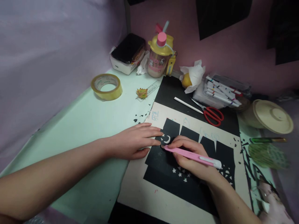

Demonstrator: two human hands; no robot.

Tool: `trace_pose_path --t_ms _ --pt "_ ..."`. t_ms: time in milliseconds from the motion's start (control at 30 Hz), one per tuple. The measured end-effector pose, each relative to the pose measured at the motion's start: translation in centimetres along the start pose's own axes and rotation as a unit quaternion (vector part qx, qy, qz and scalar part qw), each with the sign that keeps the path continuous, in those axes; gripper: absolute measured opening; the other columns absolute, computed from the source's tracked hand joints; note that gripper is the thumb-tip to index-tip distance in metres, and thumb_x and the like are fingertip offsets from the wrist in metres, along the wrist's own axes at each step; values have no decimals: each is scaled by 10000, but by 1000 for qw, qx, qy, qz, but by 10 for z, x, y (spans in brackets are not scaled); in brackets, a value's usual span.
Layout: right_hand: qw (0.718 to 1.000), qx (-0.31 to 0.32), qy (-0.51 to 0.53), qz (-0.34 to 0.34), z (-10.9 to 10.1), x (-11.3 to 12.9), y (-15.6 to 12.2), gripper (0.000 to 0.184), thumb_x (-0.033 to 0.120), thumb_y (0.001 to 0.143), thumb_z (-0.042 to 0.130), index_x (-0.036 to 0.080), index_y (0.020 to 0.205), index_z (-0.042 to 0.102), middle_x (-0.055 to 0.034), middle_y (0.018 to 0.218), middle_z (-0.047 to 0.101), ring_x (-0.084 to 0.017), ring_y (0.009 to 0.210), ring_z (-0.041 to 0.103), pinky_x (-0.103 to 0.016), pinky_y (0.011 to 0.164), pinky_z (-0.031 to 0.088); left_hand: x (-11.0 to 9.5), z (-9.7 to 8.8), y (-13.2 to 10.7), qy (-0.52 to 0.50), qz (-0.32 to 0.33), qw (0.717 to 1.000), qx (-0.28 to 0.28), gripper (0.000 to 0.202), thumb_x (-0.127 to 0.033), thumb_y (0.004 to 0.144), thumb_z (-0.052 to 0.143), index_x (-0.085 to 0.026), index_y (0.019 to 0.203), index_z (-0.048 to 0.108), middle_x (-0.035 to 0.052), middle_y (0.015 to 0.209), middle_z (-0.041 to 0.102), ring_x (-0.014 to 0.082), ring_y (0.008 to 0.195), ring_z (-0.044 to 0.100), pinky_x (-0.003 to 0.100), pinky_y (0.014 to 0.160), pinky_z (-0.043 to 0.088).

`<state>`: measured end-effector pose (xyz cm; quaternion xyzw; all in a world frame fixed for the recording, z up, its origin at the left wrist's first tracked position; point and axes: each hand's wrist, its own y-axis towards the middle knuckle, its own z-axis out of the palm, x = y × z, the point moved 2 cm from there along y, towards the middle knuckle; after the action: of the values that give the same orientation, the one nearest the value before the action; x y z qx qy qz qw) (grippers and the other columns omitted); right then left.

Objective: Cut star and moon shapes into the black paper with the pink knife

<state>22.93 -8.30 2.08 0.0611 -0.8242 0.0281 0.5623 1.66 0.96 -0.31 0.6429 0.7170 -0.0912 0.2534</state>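
My right hand (190, 152) grips a pink craft knife (193, 154), its tip touching or very close to a sheet of black paper (168, 168). A moon and several stars are cut out of this paper, and its far edge has narrow notches. Flat on the paper's left edge rests my left hand (137, 140), fingers stretched towards the knife tip and holding nothing. Beneath the black paper lies a pale board (135, 189) with blue marks. My right hand and wrist cover part of the sheet.
Beyond the board lie red-handled scissors (213, 116) and a white stick (188, 105). A tape roll (106, 87), a yellow-lidded cup (158, 56) and a white box (128, 57) stand farther back. Markers (221, 91) and a lidded tub (271, 116) are at right. Black scraps (254, 168) litter that side.
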Motion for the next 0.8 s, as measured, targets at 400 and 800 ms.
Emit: trace_pose_path --t_ms 400,800 --pt "1000 -7 -6 -5 -2 2 1 181 102 761 596 216 798 731 -38 811 714 -160 722 685 -257 633 518 -5 -5 2 -43 -20 999 -13 418 -108 844 509 -228 1237 584 101 1415 517 267 1356 433 499 1155 299" --pt "999 3 37 10 -6 -7 -5 154 128 794 633 222 860 736 -26 863 718 -161 778 666 -265 690 512 -41 16 6 -31 -223 971 -86 394 -107 806 546 -197 1189 569 96 1113 522 278 1081 456 432 879 387"
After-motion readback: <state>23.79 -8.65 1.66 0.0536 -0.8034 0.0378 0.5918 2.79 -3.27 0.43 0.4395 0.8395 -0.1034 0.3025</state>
